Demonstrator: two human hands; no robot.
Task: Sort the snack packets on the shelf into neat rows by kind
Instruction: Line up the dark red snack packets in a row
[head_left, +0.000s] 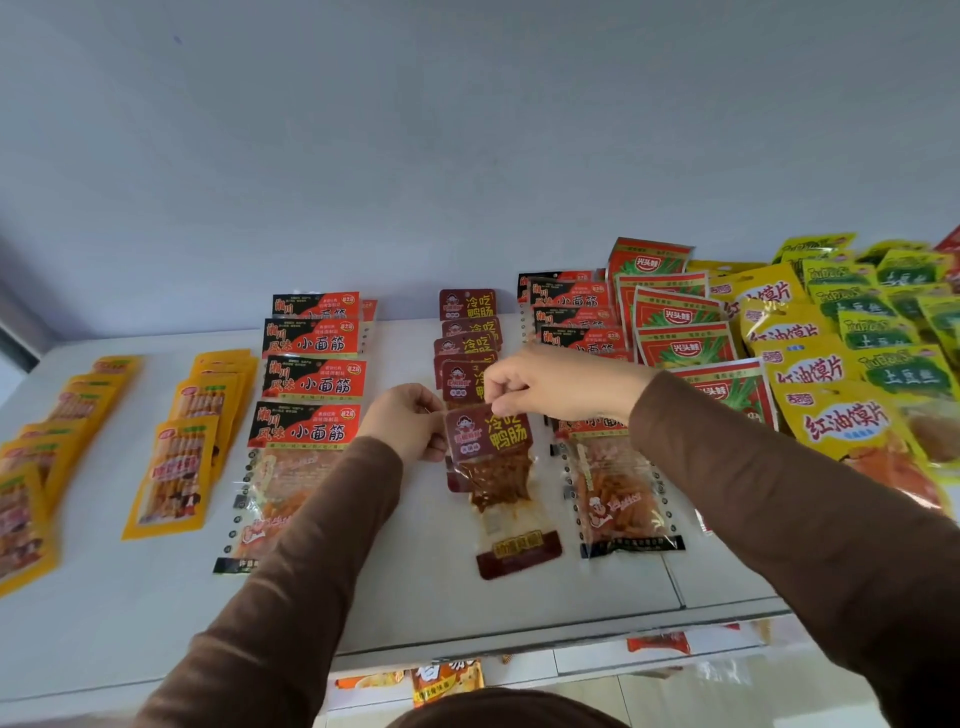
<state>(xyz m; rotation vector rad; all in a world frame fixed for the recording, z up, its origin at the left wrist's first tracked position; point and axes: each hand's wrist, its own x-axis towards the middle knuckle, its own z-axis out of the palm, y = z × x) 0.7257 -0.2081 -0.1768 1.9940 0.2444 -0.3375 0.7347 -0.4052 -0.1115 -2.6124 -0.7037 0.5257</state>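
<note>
A dark-red duck-intestine packet (493, 457) lies at the front of a short row of the same kind (467, 332) in the middle of the white shelf (395, 592). My left hand (402, 418) pinches its top left corner. My right hand (550, 382) pinches its top edge from above. Left of it runs a row of red-and-black gluten packets (311, 379). A second stack of those red-and-black packets (571, 317) lies just right of the dark-red row, under my right forearm.
Two rows of orange-yellow packets (179, 462) lie at the left. Red-and-green packets (685, 343), yellow packets (831, 415) and green-yellow packets (883, 332) crowd the right end. A lower shelf with more packets (447, 680) shows below the front edge. A pale wall backs the shelf.
</note>
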